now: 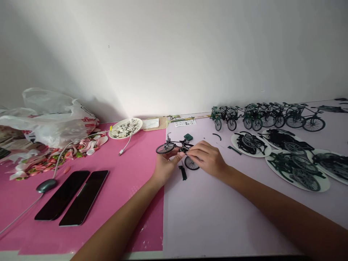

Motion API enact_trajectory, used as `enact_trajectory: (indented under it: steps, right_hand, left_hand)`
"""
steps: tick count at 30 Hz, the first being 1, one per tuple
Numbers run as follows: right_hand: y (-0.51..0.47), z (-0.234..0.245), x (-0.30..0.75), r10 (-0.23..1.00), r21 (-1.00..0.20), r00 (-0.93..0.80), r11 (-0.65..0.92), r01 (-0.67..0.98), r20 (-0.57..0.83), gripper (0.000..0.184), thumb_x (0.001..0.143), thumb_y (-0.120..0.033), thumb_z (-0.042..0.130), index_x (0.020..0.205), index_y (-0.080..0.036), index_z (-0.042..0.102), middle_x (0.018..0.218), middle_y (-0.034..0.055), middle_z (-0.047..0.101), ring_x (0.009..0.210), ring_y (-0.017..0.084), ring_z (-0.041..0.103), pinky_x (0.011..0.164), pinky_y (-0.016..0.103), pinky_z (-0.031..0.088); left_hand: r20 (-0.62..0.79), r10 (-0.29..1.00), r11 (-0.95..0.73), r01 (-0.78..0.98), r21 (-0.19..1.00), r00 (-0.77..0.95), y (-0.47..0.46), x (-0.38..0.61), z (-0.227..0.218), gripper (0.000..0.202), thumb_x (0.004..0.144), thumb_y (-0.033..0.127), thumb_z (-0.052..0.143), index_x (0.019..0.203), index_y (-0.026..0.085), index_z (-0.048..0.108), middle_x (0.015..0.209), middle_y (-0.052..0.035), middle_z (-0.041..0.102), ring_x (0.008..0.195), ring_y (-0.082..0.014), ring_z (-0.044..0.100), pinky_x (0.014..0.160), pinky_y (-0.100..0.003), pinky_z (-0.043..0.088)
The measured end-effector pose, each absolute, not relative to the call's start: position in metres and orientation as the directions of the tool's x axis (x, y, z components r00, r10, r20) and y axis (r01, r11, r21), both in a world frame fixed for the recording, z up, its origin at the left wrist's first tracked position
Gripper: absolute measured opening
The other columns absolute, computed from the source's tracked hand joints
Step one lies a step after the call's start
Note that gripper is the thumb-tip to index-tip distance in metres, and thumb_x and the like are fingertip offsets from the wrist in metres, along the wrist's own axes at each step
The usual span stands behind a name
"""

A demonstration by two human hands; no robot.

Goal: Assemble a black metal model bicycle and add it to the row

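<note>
A small black model bicycle [176,145] is held up between my two hands, its front wheel and handlebar pointing left. My left hand [166,167] is closed around its underside, with the thumb against the frame. The fingers of my right hand [208,156] pinch at the rear of the frame; what exactly they grip there is hidden. On the table just below lies a loose spoked wheel [191,164]. Beside it is a thin dark part [182,173]. Behind the bicycle sits a small dark green piece [188,137]. A curved black strip [216,136] lies farther right.
Finished-looking model bicycles [268,115] stand along the wall. White plates [272,154] of bicycle parts are at right. At left are two phones [84,198], a mouse-like grey device [46,186], a plastic bag [58,123] and a plate of small pale pieces [111,133].
</note>
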State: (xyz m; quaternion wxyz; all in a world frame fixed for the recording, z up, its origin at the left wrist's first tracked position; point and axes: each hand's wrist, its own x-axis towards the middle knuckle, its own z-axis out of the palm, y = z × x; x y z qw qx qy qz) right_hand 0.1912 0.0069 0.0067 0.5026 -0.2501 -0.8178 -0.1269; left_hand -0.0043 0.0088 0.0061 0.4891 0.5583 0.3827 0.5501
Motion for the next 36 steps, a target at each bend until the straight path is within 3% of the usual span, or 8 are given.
enact_trajectory:
  steps: [8, 15, 18, 21, 27, 36]
  right_hand:
    - [0.008, 0.006, 0.191, 0.298, -0.072, -0.349, 0.842, 0.534, 0.888, 0.016, 0.093, -0.008, 0.071, 0.1, -0.023, 0.072, 0.089, 0.0043, 0.074, 0.084, 0.02, 0.064, 0.073, 0.034, 0.056]
    - [0.008, 0.001, 0.191, 0.401, -0.163, -0.348, 0.82, 0.548, 0.847, 0.002, 0.097, -0.022, 0.071, 0.098, -0.023, 0.072, 0.091, 0.0056, 0.072, 0.087, 0.021, 0.063, 0.074, 0.036, 0.056]
    - [0.01, 0.003, 0.197, 0.472, -0.234, -0.356, 0.809, 0.54, 0.807, 0.006, 0.099, -0.028, 0.069, 0.101, -0.023, 0.072, 0.086, 0.0048, 0.072, 0.085, 0.021, 0.064, 0.073, 0.035, 0.054]
    - [0.016, 0.006, 0.208, 0.602, -0.313, -0.405, 0.75, 0.582, 0.688, 0.009, 0.099, -0.031, 0.069, 0.097, -0.023, 0.073, 0.084, 0.0049, 0.072, 0.088, 0.023, 0.063, 0.07, 0.034, 0.052]
    - [0.021, 0.012, 0.223, 0.795, -0.412, -0.491, 0.606, 0.681, 0.356, 0.03, 0.084, -0.049, 0.083, 0.098, -0.023, 0.076, 0.099, 0.0084, 0.072, 0.11, 0.032, 0.057, 0.09, 0.046, 0.05]
    - [0.017, 0.01, 0.219, 0.876, -0.51, -0.455, 0.467, 0.723, 0.157, 0.038, 0.081, -0.053, 0.079, 0.099, -0.022, 0.068, 0.093, 0.0071, 0.061, 0.101, 0.029, 0.054, 0.083, 0.04, 0.047]
  left_hand:
    - [0.261, 0.964, -0.259, -0.046, 0.965, 0.047, 0.011, -0.006, 0.008, 0.041, 0.07, 0.047, 0.088, 0.091, 0.018, 0.067, 0.101, -0.0089, 0.074, 0.093, -0.0243, 0.071, 0.087, -0.04, 0.058]
    - [0.346, 0.937, -0.349, 0.058, 0.935, 0.056, 0.013, -0.007, 0.004, 0.029, 0.08, 0.043, 0.08, 0.093, 0.018, 0.07, 0.1, -0.009, 0.076, 0.096, -0.0241, 0.071, 0.09, -0.039, 0.057]
    - [0.388, 0.921, -0.39, 0.135, 0.911, 0.042, 0.014, -0.009, 0.004, 0.023, 0.084, 0.04, 0.076, 0.091, 0.019, 0.07, 0.098, -0.0084, 0.075, 0.093, -0.0234, 0.07, 0.088, -0.039, 0.057]
    - [0.445, 0.895, -0.443, 0.199, 0.874, 0.034, 0.015, -0.011, 0.007, 0.019, 0.086, 0.037, 0.074, 0.09, 0.02, 0.068, 0.095, -0.0073, 0.075, 0.09, -0.0229, 0.069, 0.088, -0.039, 0.056]
    - [0.505, 0.863, -0.487, 0.272, 0.83, 0.004, 0.016, -0.013, 0.009, 0.017, 0.086, 0.035, 0.073, 0.089, 0.02, 0.066, 0.091, -0.0064, 0.074, 0.087, -0.0227, 0.068, 0.085, -0.038, 0.056]
    - [0.511, 0.859, -0.502, 0.251, 0.827, 0.035, 0.015, -0.012, 0.005, 0.019, 0.086, 0.034, 0.074, 0.082, 0.02, 0.062, 0.086, -0.0058, 0.071, 0.085, -0.0226, 0.067, 0.081, -0.036, 0.053]
